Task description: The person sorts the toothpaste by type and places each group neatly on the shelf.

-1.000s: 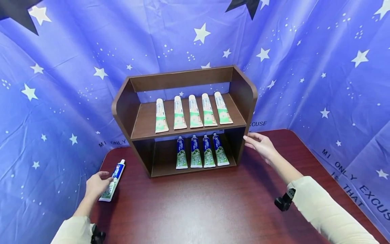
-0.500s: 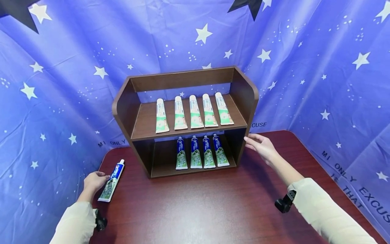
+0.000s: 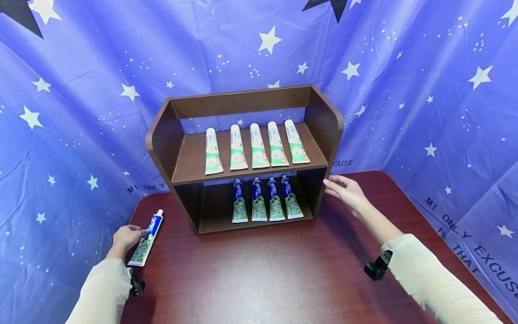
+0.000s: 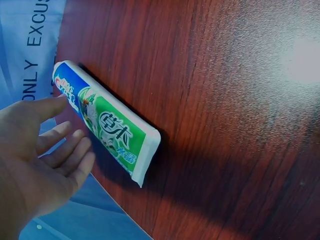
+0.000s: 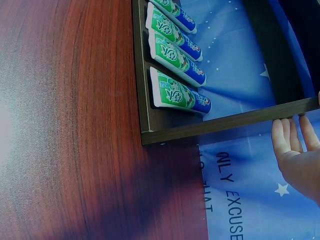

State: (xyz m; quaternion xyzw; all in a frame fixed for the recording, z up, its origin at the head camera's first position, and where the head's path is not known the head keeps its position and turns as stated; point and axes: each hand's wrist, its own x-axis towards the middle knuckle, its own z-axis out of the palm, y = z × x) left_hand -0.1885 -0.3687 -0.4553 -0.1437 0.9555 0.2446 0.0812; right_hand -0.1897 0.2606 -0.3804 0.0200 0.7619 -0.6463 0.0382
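At the table's left side lies a blue, white and green toothpaste tube (image 3: 146, 240), cap pointing away. My left hand (image 3: 126, 238) is beside it, thumb tip at the tube's near edge. In the left wrist view the fingers of the left hand (image 4: 45, 150) are loosely bent, not wrapped round the tube (image 4: 107, 120). My right hand (image 3: 348, 194) touches the right side panel of a brown two-tier shelf (image 3: 243, 104) with nearly straight fingers. The right wrist view has the right hand's fingertips (image 5: 282, 131) against that panel (image 5: 225, 121).
Several white-and-green tubes (image 3: 259, 146) lie in a row on the upper tier. Several blue-and-green tubes (image 3: 259, 200) lie on the lower tier, towards its right. The shelf stands on a dark red table (image 3: 251, 279) before a blue star-patterned curtain (image 3: 226, 45).
My left hand has drawn back leftward from over the toothpaste tube to its near edge. The tube stays in about the same place. The right hand has kept its position at the shelf.
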